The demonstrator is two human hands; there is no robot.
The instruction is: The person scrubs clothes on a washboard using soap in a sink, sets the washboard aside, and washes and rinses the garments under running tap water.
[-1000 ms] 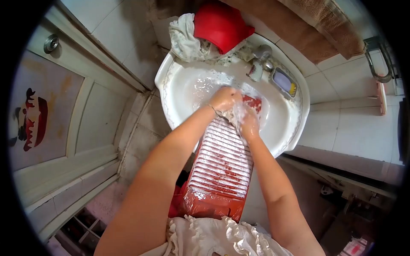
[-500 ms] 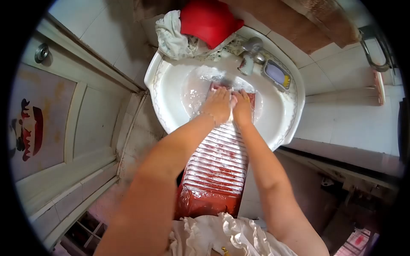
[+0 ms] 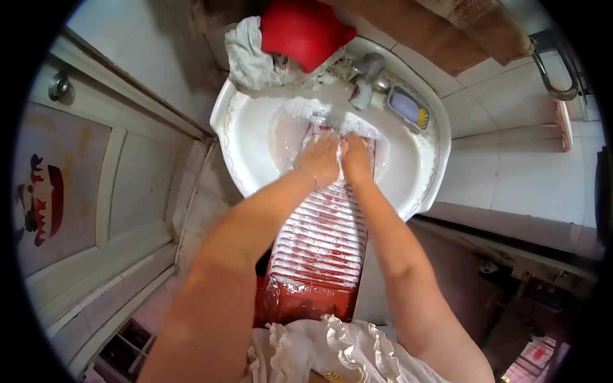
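Note:
A red washboard (image 3: 319,239), its ridges streaked with white suds, slopes from my waist into the white washbasin (image 3: 242,163). Both hands press on its upper part, close beside each other. Under and between them shows a narrow strip of soapy white cloth (image 3: 339,155), mostly covered by my fingers. My left hand (image 3: 320,157) is bent over it from the left, slightly smeared by motion. My right hand (image 3: 357,158) closes on it from the right. Foamy water surrounds the washboard's top end.
A metal faucet (image 3: 370,69) stands at the basin's back, beside a soap dish (image 3: 408,110). A red basin-like object (image 3: 306,32) and a crumpled white cloth (image 3: 249,57) lie on the back left rim. A door (image 3: 76,172) is at the left.
Both hands have shifted a little on the washboard, staying together at its upper part. The whole view has moved slightly, and the hands now look more blurred.

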